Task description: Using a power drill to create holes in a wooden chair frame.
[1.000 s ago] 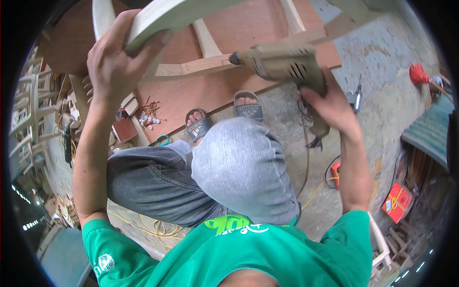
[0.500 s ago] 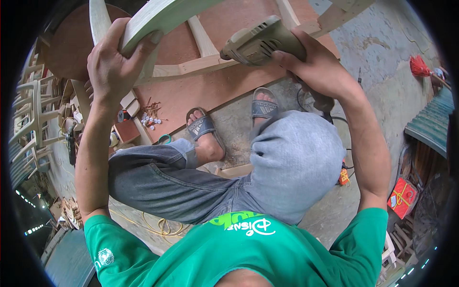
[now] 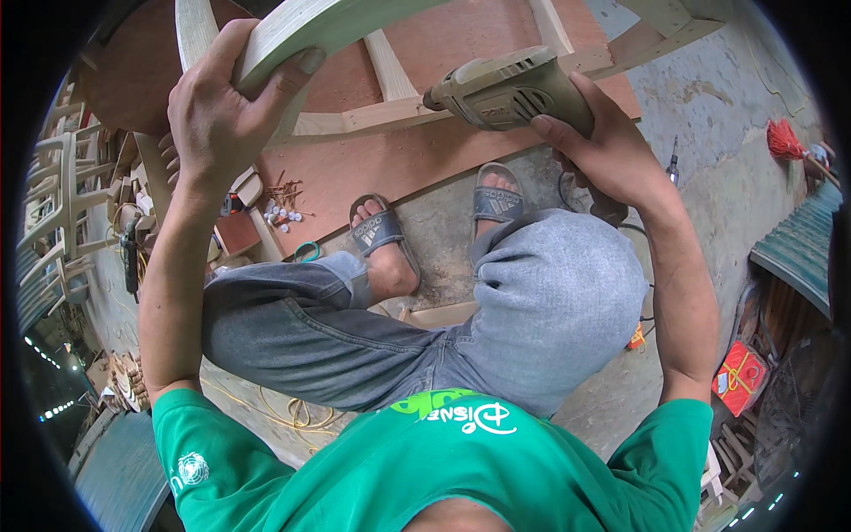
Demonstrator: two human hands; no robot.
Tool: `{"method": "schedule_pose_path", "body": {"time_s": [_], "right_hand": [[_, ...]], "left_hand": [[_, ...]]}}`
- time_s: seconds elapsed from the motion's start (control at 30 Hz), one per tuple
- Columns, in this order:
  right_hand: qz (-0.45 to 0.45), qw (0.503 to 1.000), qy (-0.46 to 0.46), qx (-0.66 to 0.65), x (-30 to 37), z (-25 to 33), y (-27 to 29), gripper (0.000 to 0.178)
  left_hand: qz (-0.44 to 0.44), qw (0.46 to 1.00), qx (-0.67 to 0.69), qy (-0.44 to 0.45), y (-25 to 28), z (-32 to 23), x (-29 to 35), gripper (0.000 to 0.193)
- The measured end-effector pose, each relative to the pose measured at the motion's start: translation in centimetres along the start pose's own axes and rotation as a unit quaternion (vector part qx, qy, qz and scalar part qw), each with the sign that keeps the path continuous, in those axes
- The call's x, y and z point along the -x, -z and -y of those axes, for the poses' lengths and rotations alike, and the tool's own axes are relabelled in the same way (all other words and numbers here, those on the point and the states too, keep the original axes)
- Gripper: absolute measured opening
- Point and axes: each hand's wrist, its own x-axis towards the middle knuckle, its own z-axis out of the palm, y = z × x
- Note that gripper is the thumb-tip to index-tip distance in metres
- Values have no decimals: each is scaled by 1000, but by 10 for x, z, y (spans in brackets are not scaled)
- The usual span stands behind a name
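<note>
My left hand is wrapped round the end of a curved, pale wooden part of a chair-like frame, its thumb pressed on the near face. In my right hand is a grey-brown power drill, gripped by its handle with the nose pointing left. The drill's nose is close to a lower wooden rail of the frame; whether they touch I cannot tell. A pale slat joins that rail. The frame's upper parts run out of view.
A reddish-brown board lies under the frame, with screws and white caps at its left. Wooden chair frames stand far left. A yellow cord coils on the floor. At right are a red brush and a red box.
The wooden frame and my left hand have shifted slightly right. My right hand has moved the drill a little right as well, and both grips are the same.
</note>
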Motion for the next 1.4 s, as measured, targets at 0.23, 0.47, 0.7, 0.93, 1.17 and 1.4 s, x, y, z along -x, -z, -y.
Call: {"method": "schedule_pose_path", "body": {"time_s": [0.23, 0.47, 0.7, 0.93, 1.17, 1.4], "right_hand": [[4, 1000, -1, 19, -7, -2, -4, 52], [30, 999, -21, 37, -15, 4, -5, 49], [29, 999, -10, 43, -19, -2, -10, 43], [60, 997, -37, 23, -17, 7, -6, 34], [46, 999, -23, 3, -12, 8, -7, 32], [68, 996, -58, -30, -9, 9, -2, 40]], "left_hand": [[1, 1000, -5, 5, -1, 2, 1, 43], [-4, 1000, -26, 6, -2, 4, 2, 46], [21, 997, -73, -5, 3, 6, 2, 43], [8, 995, -88, -42, 1, 10, -1, 41], [4, 994, -103, -36, 0, 4, -5, 43], [7, 995, -87, -38, 1, 5, -2, 44]]}}
